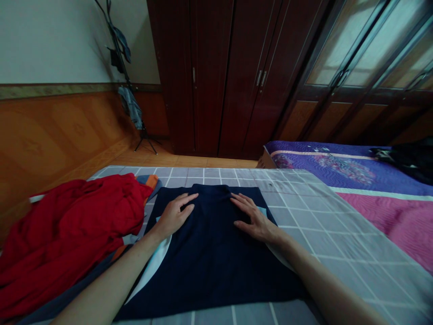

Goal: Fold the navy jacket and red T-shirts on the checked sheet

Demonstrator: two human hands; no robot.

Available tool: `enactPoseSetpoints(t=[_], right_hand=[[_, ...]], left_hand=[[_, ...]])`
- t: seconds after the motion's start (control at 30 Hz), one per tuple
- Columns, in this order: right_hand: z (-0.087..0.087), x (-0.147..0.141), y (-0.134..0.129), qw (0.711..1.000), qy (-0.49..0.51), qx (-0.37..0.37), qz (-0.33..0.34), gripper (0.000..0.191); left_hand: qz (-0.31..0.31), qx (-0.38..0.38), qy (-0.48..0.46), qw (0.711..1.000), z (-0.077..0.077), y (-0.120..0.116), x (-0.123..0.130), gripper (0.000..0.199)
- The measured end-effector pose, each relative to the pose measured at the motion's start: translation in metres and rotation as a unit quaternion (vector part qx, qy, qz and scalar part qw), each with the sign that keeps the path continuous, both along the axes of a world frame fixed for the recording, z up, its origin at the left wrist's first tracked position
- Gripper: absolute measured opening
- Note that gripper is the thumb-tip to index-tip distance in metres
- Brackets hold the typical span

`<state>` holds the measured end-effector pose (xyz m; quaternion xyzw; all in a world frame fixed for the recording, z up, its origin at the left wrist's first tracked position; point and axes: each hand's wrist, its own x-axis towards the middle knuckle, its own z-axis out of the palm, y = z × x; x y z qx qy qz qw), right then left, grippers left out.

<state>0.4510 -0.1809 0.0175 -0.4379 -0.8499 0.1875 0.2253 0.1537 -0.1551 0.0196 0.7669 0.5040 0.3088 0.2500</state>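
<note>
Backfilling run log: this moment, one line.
left hand: on flat navy fabric garment | right hand: same | garment: on grey checked fabric sheet
</note>
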Motion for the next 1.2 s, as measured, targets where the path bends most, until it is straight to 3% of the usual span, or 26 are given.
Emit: enactPoseSetpoints(t=[0.2,0.37,0.53,0.63,0.73,0.83,0.93,1.2], right_hand=[[-0.009,0.0,0.001,0.996,-0.056,0.042,-0.046,0.05],[-0.005,-0.003,-0.003,0.992,-0.068,0.09,-0.051,0.037],[-0.001,-0.007,-0.008,0.99,-0.075,0.113,-0.036,0.035],[-0.001,-0.007,-0.008,0.989,-0.085,0.119,-0.031,0.035],[-0.001,-0.008,-0.008,0.989,-0.087,0.12,-0.03,0.035],[-0.001,-0.008,-0.01,0.989,-0.081,0.117,-0.032,0.035],[0.0,-0.008,-0.011,0.99,-0.078,0.111,-0.035,0.035],[0.002,-0.01,-0.013,0.984,-0.11,0.116,-0.074,0.04]], left_hand=[[0.03,0.008,0.074,0.997,-0.011,0.003,0.002,0.04],[0.057,0.048,0.058,0.996,-0.013,0.004,0.0,0.036],[0.045,0.134,0.039,0.989,0.015,0.009,0.011,0.032],[-0.013,0.123,0.067,0.99,0.035,0.022,0.04,0.03],[-0.047,0.092,0.114,0.988,0.042,0.041,0.081,0.029],[-0.05,0.066,0.131,0.988,0.035,0.058,0.117,0.032],[-0.049,0.035,0.134,0.989,0.024,0.07,0.134,0.026],[0.013,0.001,0.114,0.993,0.013,0.086,0.126,0.025]])
